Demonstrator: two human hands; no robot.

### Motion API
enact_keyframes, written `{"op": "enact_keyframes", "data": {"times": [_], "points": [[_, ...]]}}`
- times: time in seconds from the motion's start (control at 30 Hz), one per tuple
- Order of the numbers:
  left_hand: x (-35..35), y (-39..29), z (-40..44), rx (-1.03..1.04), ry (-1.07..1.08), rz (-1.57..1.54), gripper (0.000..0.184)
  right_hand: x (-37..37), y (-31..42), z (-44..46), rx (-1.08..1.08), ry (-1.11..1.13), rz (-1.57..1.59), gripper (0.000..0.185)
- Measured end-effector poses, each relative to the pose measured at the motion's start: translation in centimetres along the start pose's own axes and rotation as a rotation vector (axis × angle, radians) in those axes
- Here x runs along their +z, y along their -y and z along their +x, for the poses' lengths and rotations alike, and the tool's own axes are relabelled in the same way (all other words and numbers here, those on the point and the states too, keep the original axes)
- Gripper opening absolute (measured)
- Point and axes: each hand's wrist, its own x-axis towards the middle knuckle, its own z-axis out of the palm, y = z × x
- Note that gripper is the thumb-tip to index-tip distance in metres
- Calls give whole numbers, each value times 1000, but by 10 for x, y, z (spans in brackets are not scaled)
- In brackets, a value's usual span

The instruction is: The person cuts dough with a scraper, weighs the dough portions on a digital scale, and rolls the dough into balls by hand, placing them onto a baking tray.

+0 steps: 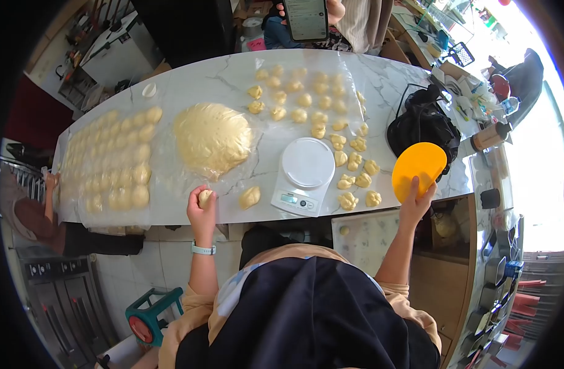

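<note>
My left hand (201,206) is closed around a small piece of dough (205,197) at the table's front edge. Just beyond it lies a large mound of dough (212,138) on plastic film. A separate lump of dough (250,197) rests between that hand and a white kitchen scale (303,175), whose plate bears nothing. In my right hand (415,206) is a yellow dough scraper (419,167), held up at the right side of the table. Several rough dough pieces (354,161) lie between the scale and the scraper.
Rows of dough balls under plastic (116,157) cover the left end of the marble table (189,74); more lie under film (306,92) at the back. A black bag (422,120) and a bottle (491,136) stand right. Across the table a person holds a phone (305,19). A green stool (151,313) stands below left.
</note>
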Motion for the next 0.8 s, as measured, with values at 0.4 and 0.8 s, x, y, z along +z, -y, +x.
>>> {"op": "enact_keyframes", "data": {"times": [0.4, 0.8], "points": [[9, 4, 0, 326, 26, 305, 17, 23, -38, 15, -56, -6, -70, 35], [15, 8, 5, 367, -94, 260, 25, 51, -102, 24, 111, -22, 138, 33]]}}
